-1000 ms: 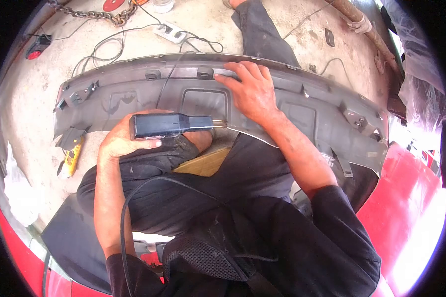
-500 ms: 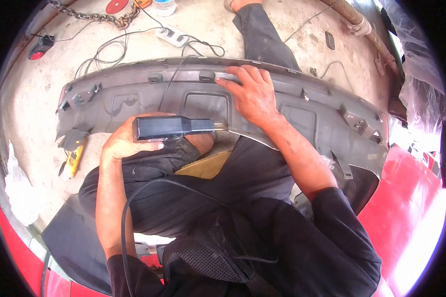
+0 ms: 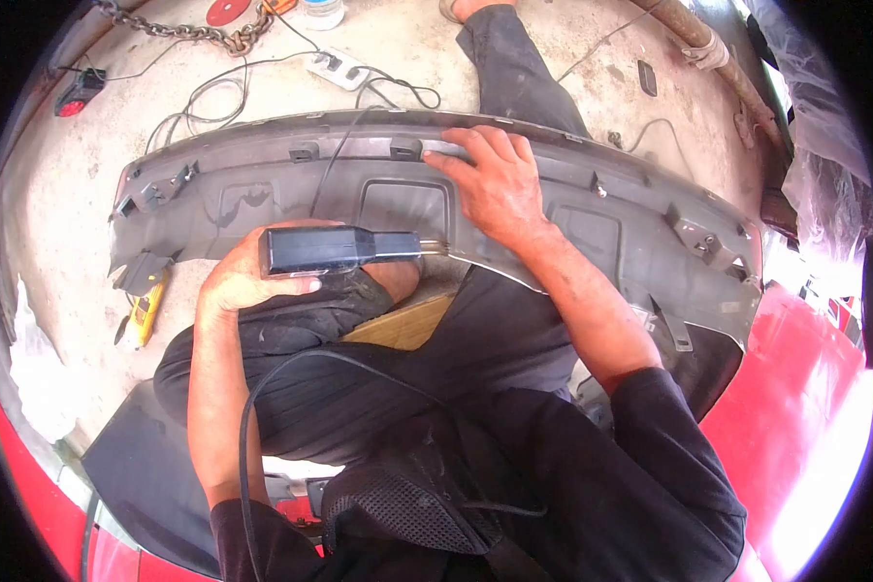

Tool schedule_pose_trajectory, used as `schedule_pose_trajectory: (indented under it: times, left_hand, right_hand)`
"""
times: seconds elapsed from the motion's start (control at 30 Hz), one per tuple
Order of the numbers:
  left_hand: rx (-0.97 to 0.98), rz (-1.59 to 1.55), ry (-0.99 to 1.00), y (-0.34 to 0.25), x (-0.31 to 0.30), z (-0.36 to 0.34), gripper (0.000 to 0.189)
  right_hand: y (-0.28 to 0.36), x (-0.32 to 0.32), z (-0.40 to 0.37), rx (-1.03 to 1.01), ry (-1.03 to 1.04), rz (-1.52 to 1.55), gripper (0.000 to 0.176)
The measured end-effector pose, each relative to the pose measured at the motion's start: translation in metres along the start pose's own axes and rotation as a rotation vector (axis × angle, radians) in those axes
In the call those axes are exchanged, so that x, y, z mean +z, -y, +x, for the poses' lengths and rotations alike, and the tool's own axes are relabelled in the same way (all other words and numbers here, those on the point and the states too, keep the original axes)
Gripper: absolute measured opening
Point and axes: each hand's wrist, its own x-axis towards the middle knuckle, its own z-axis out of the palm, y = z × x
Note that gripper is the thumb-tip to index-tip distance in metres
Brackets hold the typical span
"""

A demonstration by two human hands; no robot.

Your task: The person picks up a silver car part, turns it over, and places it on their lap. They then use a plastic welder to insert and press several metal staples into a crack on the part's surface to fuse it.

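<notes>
My left hand (image 3: 231,267) is wrapped around a black hot stapler (image 3: 335,250), a plastic-welding tool with two thin metal prongs pointing right. The prong tips meet the lower edge of a grey car bumper (image 3: 514,204), which lies across my legs with its inner side up. Farther right, my right hand (image 3: 500,184) grips the bumper's upper ledge, fingers over it and thumb beside a small moulded clip bracket (image 3: 404,148). Whether a staple sits on the prongs is too small to tell.
A yellow-handled tool (image 3: 144,310) lies left of the bumper. On the floor beyond are a white power strip (image 3: 338,70) with cables, a rusty chain (image 3: 189,32) and a black-and-red object (image 3: 80,93). Red panels (image 3: 786,378) flank me. A wooden board (image 3: 403,325) shows beneath my legs.
</notes>
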Motion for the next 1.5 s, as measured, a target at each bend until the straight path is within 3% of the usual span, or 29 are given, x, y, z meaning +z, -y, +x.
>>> schedule_pose_trajectory:
  times: [1.5]
  left_hand:
    - [0.129, 0.002, 0.100, 0.008, -0.009, 0.002, 0.067]
  right_hand:
    - [0.005, -0.004, 0.006, 0.024, -0.052, 0.059, 0.046]
